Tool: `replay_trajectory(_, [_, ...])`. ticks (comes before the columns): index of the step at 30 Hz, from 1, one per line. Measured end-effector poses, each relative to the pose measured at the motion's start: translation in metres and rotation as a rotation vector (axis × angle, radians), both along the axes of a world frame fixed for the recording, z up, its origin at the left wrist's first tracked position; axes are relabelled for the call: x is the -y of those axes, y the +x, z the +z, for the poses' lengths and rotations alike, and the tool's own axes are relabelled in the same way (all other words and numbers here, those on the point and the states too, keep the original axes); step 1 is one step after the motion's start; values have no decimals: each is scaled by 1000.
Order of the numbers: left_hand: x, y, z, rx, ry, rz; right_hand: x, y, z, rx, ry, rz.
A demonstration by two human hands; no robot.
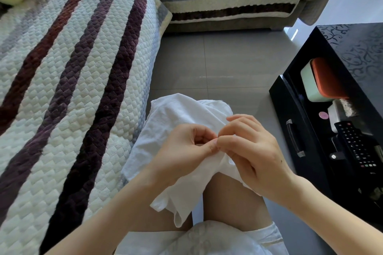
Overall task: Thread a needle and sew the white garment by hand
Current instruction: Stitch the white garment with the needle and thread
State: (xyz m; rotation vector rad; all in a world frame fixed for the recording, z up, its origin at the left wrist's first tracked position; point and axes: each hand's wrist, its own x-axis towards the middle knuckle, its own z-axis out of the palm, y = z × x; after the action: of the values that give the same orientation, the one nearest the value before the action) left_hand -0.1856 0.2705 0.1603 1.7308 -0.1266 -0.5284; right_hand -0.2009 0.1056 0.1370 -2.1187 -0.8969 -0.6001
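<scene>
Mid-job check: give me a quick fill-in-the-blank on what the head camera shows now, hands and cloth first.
1. The garment draped over the person's knees is ____ in colour.
2. The left hand and right hand meet at their ____, pinching the cloth.
3. The remote control lies in the black table on the person's ____ side.
4. The striped sofa cover is on the person's ____ side.
Missing words: white; fingertips; right; left.

White garment (178,116), purple-striped quilted sofa cover (68,64)
</scene>
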Motion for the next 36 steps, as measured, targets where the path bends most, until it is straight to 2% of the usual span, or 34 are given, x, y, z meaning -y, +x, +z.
replay_trajectory(5, [8, 0, 2, 111, 152, 3, 3, -2, -2, -80, 104, 30])
replay_trajectory(8, [10, 1, -8, 241, 388, 47, 0, -9, 15, -99, 217, 60])
replay_trajectory(10, [8, 0, -16, 207, 419, 75, -1, -9, 27, -183, 353, 108])
replay_trajectory(11, [8, -1, -17, 164, 378, 74, 0, -6, 32, -317, 455, 133])
replay_trajectory(14, [4, 1, -15, 45, 239, 92, 13, 7, 38, -931, 793, 214])
replay_trajectory(15, [1, 2, -14, 15, 208, 96, 21, 14, 35, -1067, 820, 186])
replay_trajectory(16, [-1, 4, -13, -8, 187, 94, 30, 23, 30, -1120, 791, 124])
replay_trajectory(19, [-11, 6, -13, -69, 128, 77, 69, 71, 6, -963, 614, -178])
replay_trajectory(22, [-17, 5, -12, -116, 100, 79, 126, 124, -23, -743, 438, -686])
replay_trajectory(24, [-20, 3, -12, -132, 81, 86, 161, 140, -37, -683, 225, -1050])
replay_trajectory(25, [-21, 3, -12, -137, 81, 88, 169, 142, -41, -681, 123, -1156])
replay_trajectory(26, [-22, 2, -12, -140, 83, 91, 167, 142, -39, -662, 63, -1174])
replay_trajectory(28, [-24, 2, -13, -150, 91, 103, 143, 136, -27, -569, 43, -1012])
replay_trajectory(31, [-25, 4, -15, -158, 100, 121, 92, 97, -8, -454, 53, -554])
replay_trajectory(33, [-24, 5, -15, -155, 95, 122, 64, 64, -4, -418, -50, -292])
replay_trajectory(36, [-23, 6, -13, -144, 90, 116, 42, 36, -19, -299, -250, -171])
